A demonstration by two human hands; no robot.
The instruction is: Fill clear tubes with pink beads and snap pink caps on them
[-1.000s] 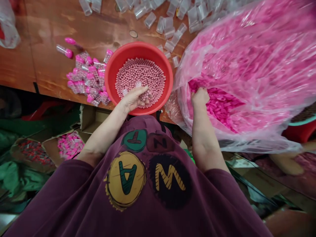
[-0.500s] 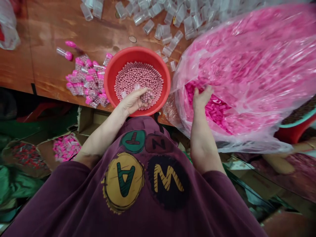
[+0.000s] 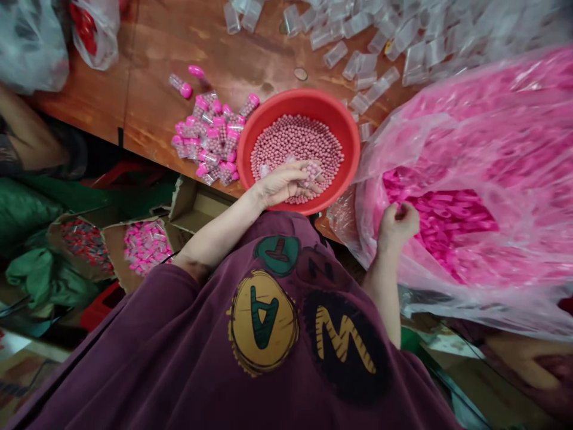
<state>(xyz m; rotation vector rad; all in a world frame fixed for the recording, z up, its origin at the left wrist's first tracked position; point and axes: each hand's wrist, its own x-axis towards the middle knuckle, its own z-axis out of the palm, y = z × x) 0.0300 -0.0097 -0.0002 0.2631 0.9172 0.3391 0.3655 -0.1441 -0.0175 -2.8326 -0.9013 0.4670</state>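
My left hand (image 3: 284, 184) is over the near side of a red bowl (image 3: 351, 140), its fingers closed around a small clear tube (image 3: 312, 171) filled with pink beads. Loose pink beads (image 3: 308, 134) cover the bowl's bottom. At the torn opening of a large clear plastic bag (image 3: 474, 149), my right hand (image 3: 398, 224) has its thumb and fingers curled together; whatever they may hold is hidden. Bright pink plastic pieces (image 3: 452, 224) show through that opening. Left of the bowl lies a pile of filled tubes with pink caps (image 3: 210, 134).
Many clear empty tubes (image 3: 358, 36) lie at the back of the wooden table (image 3: 156, 83). Plastic bags (image 3: 31, 48) stand at the far left, near another person's arm (image 3: 33, 134). Below the table edge are cardboard boxes, one with pink pieces (image 3: 147, 245). Another person's arm (image 3: 519, 358) shows lower right.
The view has swung so that everything sits further right. My right hand has drawn back from inside the bag opening to its near left edge, its fingers now curled. The left still holds the tube.
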